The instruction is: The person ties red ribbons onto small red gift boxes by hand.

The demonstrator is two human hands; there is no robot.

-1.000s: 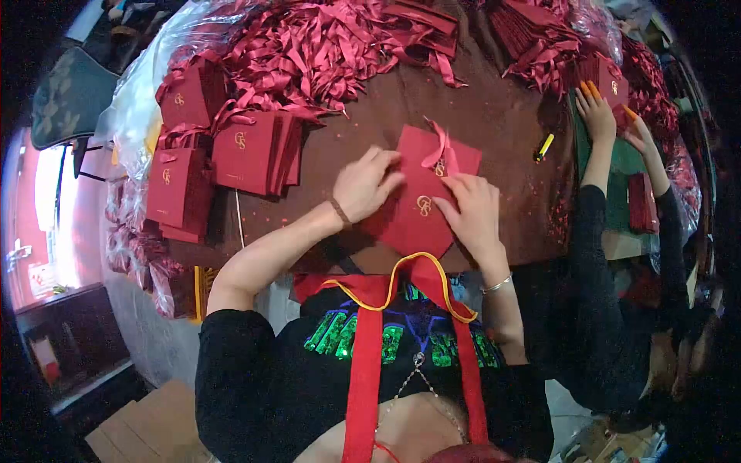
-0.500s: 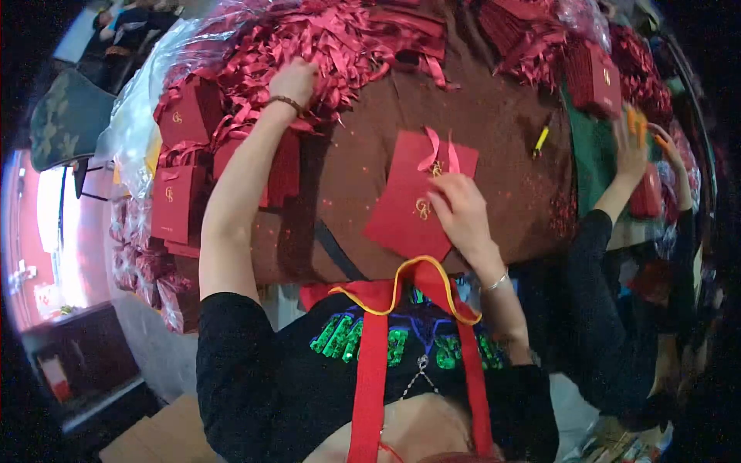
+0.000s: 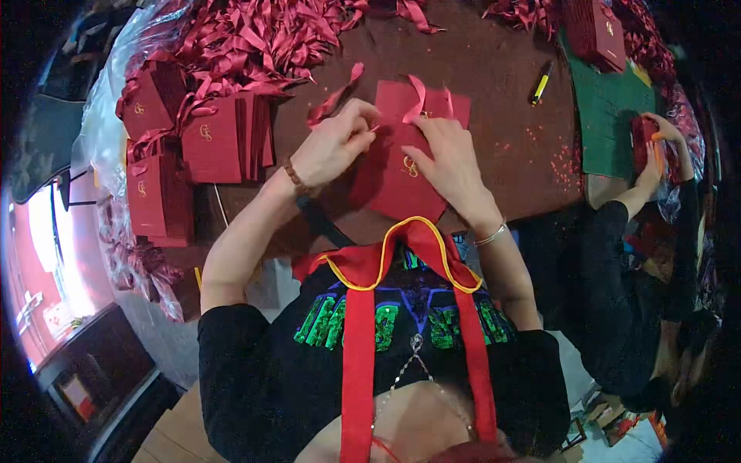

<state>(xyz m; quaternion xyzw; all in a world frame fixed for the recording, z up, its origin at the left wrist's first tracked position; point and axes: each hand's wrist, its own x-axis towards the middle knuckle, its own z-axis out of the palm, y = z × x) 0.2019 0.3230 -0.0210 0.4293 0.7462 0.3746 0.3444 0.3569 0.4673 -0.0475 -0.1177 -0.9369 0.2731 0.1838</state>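
Observation:
Two overlapping red paper gift bags [image 3: 386, 193] with gold lettering lie flat in front of me, pink-red ribbon handles [image 3: 417, 96] at the far edge of the upper one. My left hand [image 3: 333, 147] is over the left side of the bags, its fingers closed around a loose red ribbon [image 3: 340, 94] that trails away behind them. Across the upper bag rests my right hand [image 3: 451, 158], thumb and fingers apart, fingertips beside the ribbon handle.
A heap of red ribbons [image 3: 262, 38] covers the back left. Stacked red bags [image 3: 208, 139] stand at the left. A yellow marker [image 3: 542, 83] lies on the brown cloth [image 3: 502, 162]. At right, a co-worker's hands [image 3: 654, 158] hold red bags near a green mat [image 3: 606, 116].
My left hand has come back from the ribbon heap to the bags, bringing a ribbon. My right hand has spread its fingers on the upper bag. The view has shifted.

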